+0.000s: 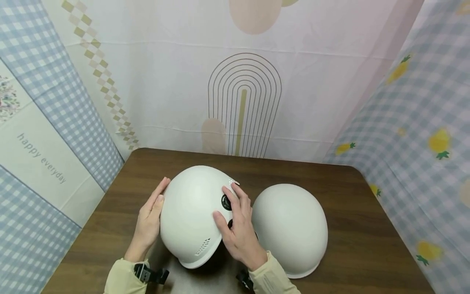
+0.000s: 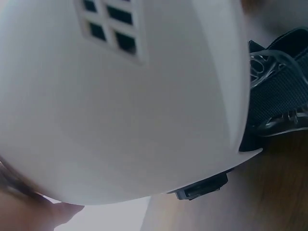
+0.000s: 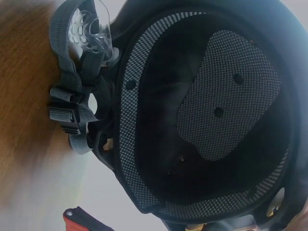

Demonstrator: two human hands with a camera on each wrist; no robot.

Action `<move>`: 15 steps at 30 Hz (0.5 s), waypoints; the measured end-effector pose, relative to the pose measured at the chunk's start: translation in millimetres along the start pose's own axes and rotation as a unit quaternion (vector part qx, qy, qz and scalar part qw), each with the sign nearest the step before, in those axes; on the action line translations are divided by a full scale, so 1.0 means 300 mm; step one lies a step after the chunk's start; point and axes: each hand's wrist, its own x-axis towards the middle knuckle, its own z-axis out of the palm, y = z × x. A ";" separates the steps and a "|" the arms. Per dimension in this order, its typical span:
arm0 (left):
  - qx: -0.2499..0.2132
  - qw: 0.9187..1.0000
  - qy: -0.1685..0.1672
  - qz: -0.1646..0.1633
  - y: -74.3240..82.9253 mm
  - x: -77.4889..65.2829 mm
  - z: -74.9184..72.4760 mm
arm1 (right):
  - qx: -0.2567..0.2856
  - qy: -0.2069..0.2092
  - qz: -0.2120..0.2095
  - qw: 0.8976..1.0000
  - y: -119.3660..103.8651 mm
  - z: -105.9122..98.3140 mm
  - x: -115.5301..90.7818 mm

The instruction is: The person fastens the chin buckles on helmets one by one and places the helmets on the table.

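A white helmet (image 1: 194,208) is held tilted between both hands above the dark wooden table. My left hand (image 1: 147,220) lies along its left side, fingers extended against the shell. Spread over its right side are the fingers and thumb of my right hand (image 1: 240,228), beside a round black fitting (image 1: 226,202). The left wrist view shows the shell's vents (image 2: 108,21) and a dark strap (image 2: 279,96) under the rim. Black padding (image 3: 228,96) lines the inside in the right wrist view, with a webbing strap and buckle (image 3: 72,113) hanging at its edge.
A second white helmet (image 1: 290,228) sits dome up on the table (image 1: 352,212), close to my right hand. Patterned cloths (image 1: 165,81) hang behind and on both sides. A small red and black object (image 3: 84,222) shows low in the right wrist view.
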 end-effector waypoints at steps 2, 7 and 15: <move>-0.007 1.000 0.002 -0.004 0.001 -0.004 0.004 | -0.002 -0.002 -0.002 1.000 0.000 -0.002 -0.001; 0.002 1.000 0.002 -0.024 -0.006 -0.011 0.014 | -0.020 0.000 -0.018 1.000 -0.006 -0.012 0.009; 0.013 0.999 -0.001 -0.051 -0.013 -0.035 0.023 | -0.070 -0.023 -0.016 0.997 -0.043 -0.046 0.039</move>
